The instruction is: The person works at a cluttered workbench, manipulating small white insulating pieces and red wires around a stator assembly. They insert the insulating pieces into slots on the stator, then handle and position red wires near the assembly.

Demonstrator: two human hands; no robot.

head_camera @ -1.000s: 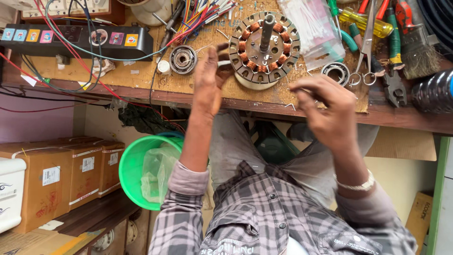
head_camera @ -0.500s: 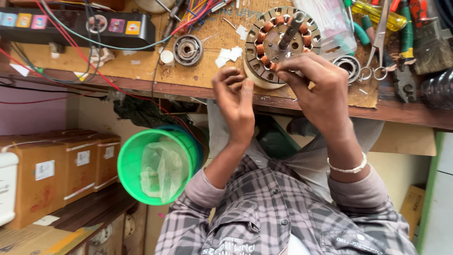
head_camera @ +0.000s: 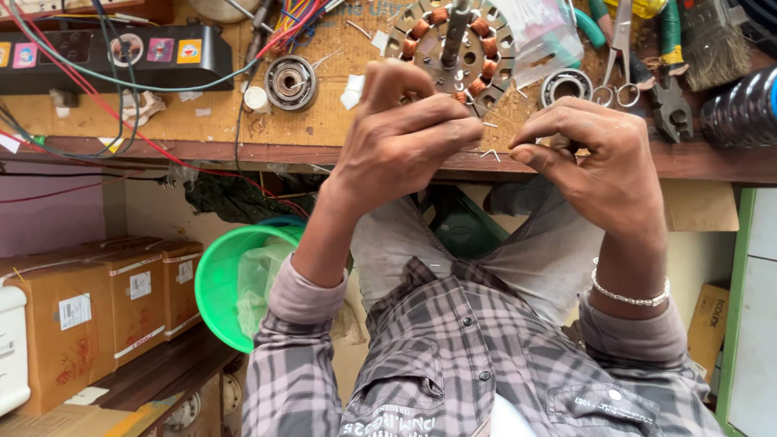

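Note:
My left hand [head_camera: 405,142] is raised in front of the wooden bench edge [head_camera: 243,150], its fingertips pinched together just below a round fan stator [head_camera: 461,40] with copper coils and a centre shaft. My right hand [head_camera: 603,158], with a silver bracelet on the wrist, is also pinched, fingertips pointing toward the left hand. A few thin white slivers [head_camera: 490,152] show between the two hands. I cannot tell whether either hand grips one of them. The stator lies flat on the bench, partly hidden by my left hand.
On the bench are a black power strip [head_camera: 113,53] with coloured wires, two bearings [head_camera: 290,81] [head_camera: 566,85], scissors [head_camera: 619,48], pliers [head_camera: 668,101], a brush [head_camera: 716,40] and a dark bottle [head_camera: 745,105]. Below stand a green bucket [head_camera: 222,283] and cardboard boxes [head_camera: 121,299].
My right hand has drawn back from the stator to the bench's front edge. My left hand has closed into a pinch beside it. The view has shifted nearer to the hands.

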